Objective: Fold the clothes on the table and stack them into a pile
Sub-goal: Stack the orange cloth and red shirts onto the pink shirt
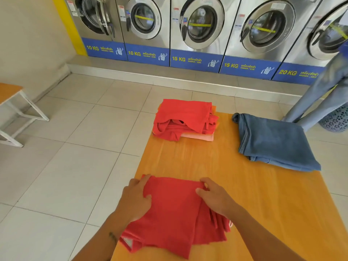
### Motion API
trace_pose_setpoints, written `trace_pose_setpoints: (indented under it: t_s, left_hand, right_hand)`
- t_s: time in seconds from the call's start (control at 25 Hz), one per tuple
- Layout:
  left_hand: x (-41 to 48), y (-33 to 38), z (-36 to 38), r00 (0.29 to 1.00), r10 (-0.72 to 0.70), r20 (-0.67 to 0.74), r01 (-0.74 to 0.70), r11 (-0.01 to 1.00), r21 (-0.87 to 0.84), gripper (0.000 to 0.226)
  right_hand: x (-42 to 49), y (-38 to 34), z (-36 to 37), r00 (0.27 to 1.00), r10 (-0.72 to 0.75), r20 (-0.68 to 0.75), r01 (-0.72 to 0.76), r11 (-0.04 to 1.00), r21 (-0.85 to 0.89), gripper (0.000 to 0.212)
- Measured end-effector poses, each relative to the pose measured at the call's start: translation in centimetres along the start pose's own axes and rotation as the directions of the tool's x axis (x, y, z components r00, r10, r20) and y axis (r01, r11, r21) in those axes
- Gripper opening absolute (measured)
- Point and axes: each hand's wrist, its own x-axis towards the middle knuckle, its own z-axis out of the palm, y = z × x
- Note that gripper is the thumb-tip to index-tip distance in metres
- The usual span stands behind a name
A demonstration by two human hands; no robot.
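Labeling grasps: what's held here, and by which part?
Red garment on the table: left hand grips its left edge, right hand pinches the upper right corner.

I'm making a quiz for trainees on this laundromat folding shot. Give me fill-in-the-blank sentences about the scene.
1. Both hands, left hand and right hand, rest on a ____ garment.
2. The folded jeans are ____ in colour.
3. The pile sits at the table's ____ end.

Answers: red; blue; far

Head-height view, forward and down, table [235,166] near.
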Motion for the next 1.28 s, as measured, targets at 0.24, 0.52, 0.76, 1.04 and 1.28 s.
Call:
trace_pose_setpoints:
  t_s: [0.24, 0.52, 0.76, 1.04, 1.28]
  left_hand:
    - [-1.8, 3.0, 0.3, 0.992, 0.018, -0.125, -0.056, 0.95, -0.307, 0.068]
    - [-1.8, 3.8, 2.1, 0.997, -0.068, -0.047, 0.053, 0.963, -0.263, 0.064]
    - [-0.8, 3.1, 1.2, 0.994, -0.094, 0.048, 0.105, 0.917, -0.384, 0.064]
    - [0.9, 4.3, 0.1, 0.998, 0.023, -0.052, -0.046, 0.866, -0.497, 0.059]
    - [4.6, 7.1, -6.0, 0.971, 0.215, -0.105, -0.237, 0.804, -0.546, 0.063]
  right_hand:
    - [-3.5, -0.1, -0.1, 0.99, -0.101, -0.1, 0.099, 0.995, -0.023, 0.053]
    - [-2.6, 2.1, -5.1, 0.977, 0.082, -0.196, -0.091, 0.995, -0.035, 0.083]
    - [-0.8, 1.8, -2.5, 0.952, 0.136, -0.273, -0.116, 0.989, 0.089, 0.083]
    - [-0.5, -1.3, 0.5, 0.969, 0.067, -0.237, -0.001, 0.962, 0.272, 0.105]
    - [1.3, -4.5, -5.0, 0.936, -0.037, -0.351, 0.201, 0.873, 0.445, 0.102]
